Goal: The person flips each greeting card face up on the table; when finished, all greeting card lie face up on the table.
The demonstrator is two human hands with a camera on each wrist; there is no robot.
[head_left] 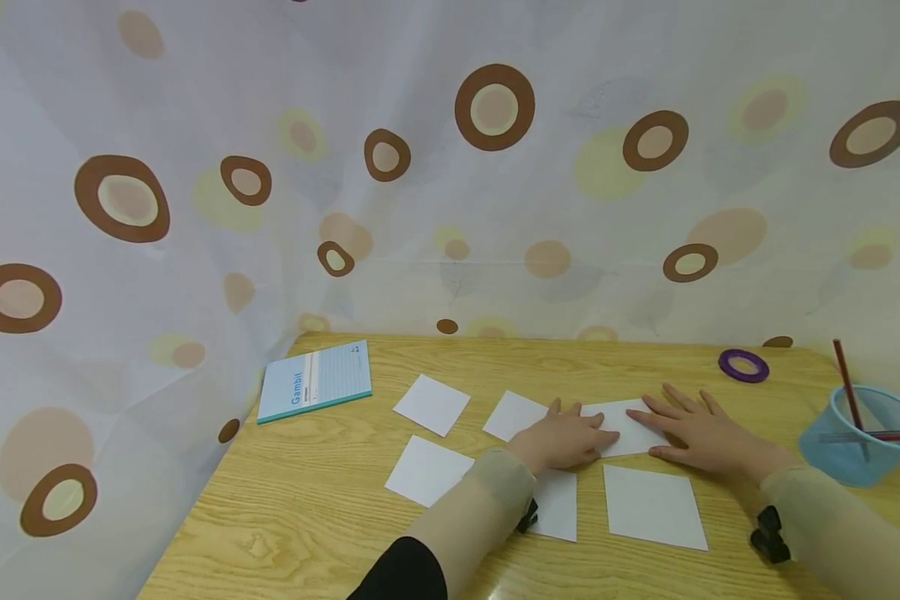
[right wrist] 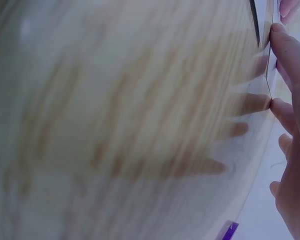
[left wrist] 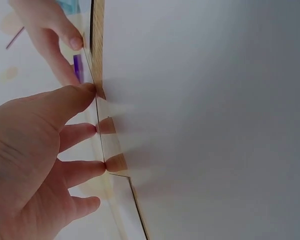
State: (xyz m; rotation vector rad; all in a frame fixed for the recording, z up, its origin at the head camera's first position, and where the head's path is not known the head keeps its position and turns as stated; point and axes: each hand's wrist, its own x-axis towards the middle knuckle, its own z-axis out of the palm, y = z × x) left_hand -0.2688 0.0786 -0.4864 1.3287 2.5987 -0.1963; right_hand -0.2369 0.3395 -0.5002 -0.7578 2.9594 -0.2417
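Observation:
A white square of paper (head_left: 626, 429) lies flat on the wooden table between both hands. On its left side rest the spread fingers of my left hand (head_left: 566, 437). My right hand (head_left: 701, 429) touches the sheet's right side, its fingers spread and mostly straight. In the left wrist view, the left hand's fingertips meet the edge of the thin sheet, with the right hand (left wrist: 50, 32) beyond. From the right wrist, the right hand's thumb and a finger (right wrist: 285, 112) touch the paper. Near the right hand lies another white square (head_left: 654, 506); a further one (head_left: 558, 508) is partly hidden under the left arm.
More white paper squares lie to the left, including one at the back (head_left: 432, 404) and one in front (head_left: 426, 471). A light-blue notebook (head_left: 315, 382) sits far left. At right are a purple ring (head_left: 727, 364) and a blue cup (head_left: 843, 454) with pencils. A patterned curtain (head_left: 420, 242) stands behind.

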